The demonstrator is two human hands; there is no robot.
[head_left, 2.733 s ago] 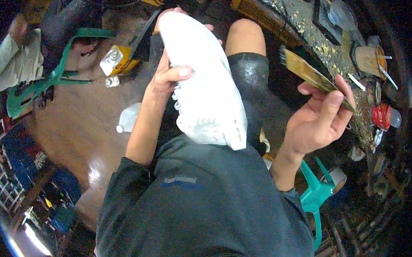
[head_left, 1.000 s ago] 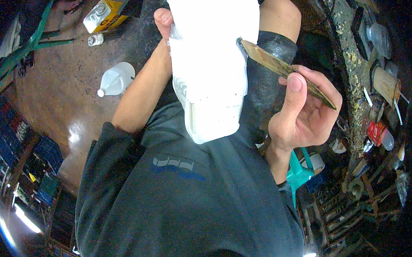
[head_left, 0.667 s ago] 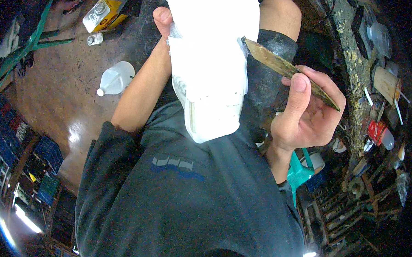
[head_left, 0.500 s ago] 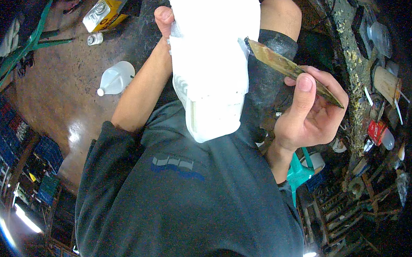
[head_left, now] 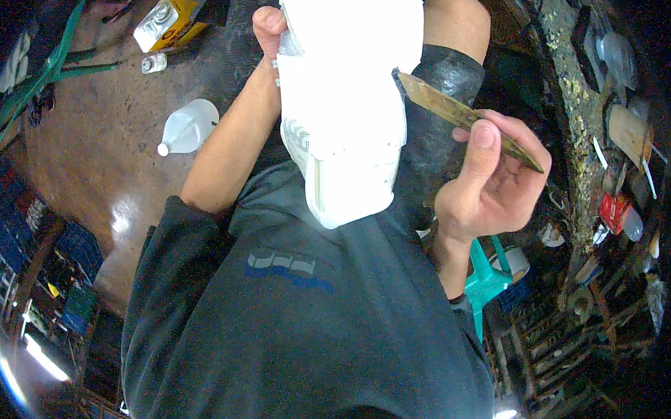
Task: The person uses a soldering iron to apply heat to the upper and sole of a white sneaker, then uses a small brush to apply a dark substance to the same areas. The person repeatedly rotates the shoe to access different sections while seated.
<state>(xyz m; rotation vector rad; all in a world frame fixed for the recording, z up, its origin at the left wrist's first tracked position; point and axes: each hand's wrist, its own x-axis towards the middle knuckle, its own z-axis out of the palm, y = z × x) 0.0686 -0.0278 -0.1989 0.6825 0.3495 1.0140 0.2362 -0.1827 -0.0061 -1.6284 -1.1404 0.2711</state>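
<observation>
A white object shaped like a shoe (head_left: 345, 127), glaring bright, with a small mesh patch on its left side, is held over my lap. My left hand (head_left: 269, 30) grips its far left side; the thumb shows, and the other fingers are hidden behind it. In my right hand (head_left: 494, 180) a flat brown wooden stick (head_left: 448, 109) is pinched between thumb and fingers. Its dark tip meets or nearly touches the right side of the white object; I cannot tell whether they are in contact.
On the floor to the left are a translucent jug (head_left: 189, 128), a small clear bottle (head_left: 154, 63) and a yellow-and-silver can (head_left: 167, 26). A crusted ledge (head_left: 568, 107) runs along the right, with cups and scraps beyond. Near my right forearm stands a teal stool (head_left: 486, 280).
My right hand has moved slightly left and down, carrying the wooden stick along the white object's right side. The white object has shifted a little; my left hand keeps its grip.
</observation>
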